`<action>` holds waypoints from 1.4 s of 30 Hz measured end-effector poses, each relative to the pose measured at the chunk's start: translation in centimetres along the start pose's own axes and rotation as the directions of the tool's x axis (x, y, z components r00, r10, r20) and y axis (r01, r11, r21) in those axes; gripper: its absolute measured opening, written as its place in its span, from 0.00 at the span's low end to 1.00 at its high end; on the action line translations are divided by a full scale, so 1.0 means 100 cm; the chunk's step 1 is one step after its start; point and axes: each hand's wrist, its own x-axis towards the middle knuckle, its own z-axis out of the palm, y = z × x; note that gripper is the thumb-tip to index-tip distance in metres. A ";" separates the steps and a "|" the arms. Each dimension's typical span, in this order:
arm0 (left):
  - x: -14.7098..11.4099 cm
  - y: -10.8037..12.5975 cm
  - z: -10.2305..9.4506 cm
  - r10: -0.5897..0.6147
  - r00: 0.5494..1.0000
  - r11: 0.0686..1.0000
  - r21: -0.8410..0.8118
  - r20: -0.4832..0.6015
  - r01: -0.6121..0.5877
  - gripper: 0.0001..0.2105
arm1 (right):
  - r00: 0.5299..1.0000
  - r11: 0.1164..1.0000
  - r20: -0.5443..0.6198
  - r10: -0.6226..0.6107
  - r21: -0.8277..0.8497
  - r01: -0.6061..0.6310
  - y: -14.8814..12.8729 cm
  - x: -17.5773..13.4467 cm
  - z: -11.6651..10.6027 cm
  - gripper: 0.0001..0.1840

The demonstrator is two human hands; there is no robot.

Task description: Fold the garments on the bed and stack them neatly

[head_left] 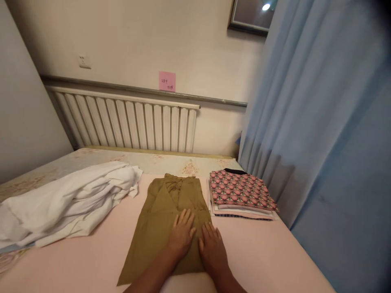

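An olive-brown garment (152,228) lies spread on the pink sheet, its sides folded in and a gathered part at its far end; I cannot tell its exact kind. My left hand (182,234) rests on the middle of it, fingers stretched out and palm down. Close beside, my right hand (213,248) lies flat along the garment's right edge, fingers pointing away from me. Neither hand grips the cloth. Just to the right sits a stack of folded clothes, topped by a red-pink patterned garment (241,190) with a dark collar.
White crumpled cloth (70,199) is heaped on the left. Under everything is a bed with a pink sheet (253,248) and a floral cover (189,166). A white radiator (131,122) stands beyond the far edge. A blue curtain (293,101) hangs along the right side.
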 end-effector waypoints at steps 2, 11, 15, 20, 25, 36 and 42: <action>-0.017 -0.013 -0.004 -0.081 0.997 0.996 0.034 0.001 0.081 0.25 | 1.000 1.000 0.016 0.009 0.007 -0.009 -0.001 0.000 -0.002 0.24; -0.055 -0.089 -0.017 -0.209 0.977 0.971 0.111 -0.045 0.213 0.27 | 1.000 1.000 0.008 0.012 0.005 -0.012 0.000 -0.002 0.002 0.25; -0.064 -0.103 -0.021 -0.238 0.969 0.964 0.108 -0.059 0.243 0.27 | 1.000 1.000 0.003 -0.019 -0.015 0.019 0.003 -0.002 0.008 0.25; -0.084 -0.115 -0.024 -0.275 0.961 0.954 0.116 -0.030 0.277 0.27 | 0.999 0.999 -0.001 -0.043 -0.031 0.043 0.005 -0.002 0.009 0.25; -0.105 -0.130 -0.024 -0.287 0.958 0.949 0.132 -0.024 0.288 0.26 | 0.999 0.998 -0.003 -0.046 -0.046 0.045 0.003 -0.002 0.006 0.24; -0.144 -0.135 -0.021 -0.220 0.966 0.961 0.138 -0.136 0.238 0.24 | 0.998 0.997 -0.031 -0.050 -0.054 0.048 0.001 -0.003 0.005 0.24; -0.146 -0.127 -0.028 -0.240 0.957 0.957 0.128 -0.166 0.262 0.23 | 0.997 0.996 -0.032 -0.067 -0.053 0.066 0.002 -0.004 0.005 0.24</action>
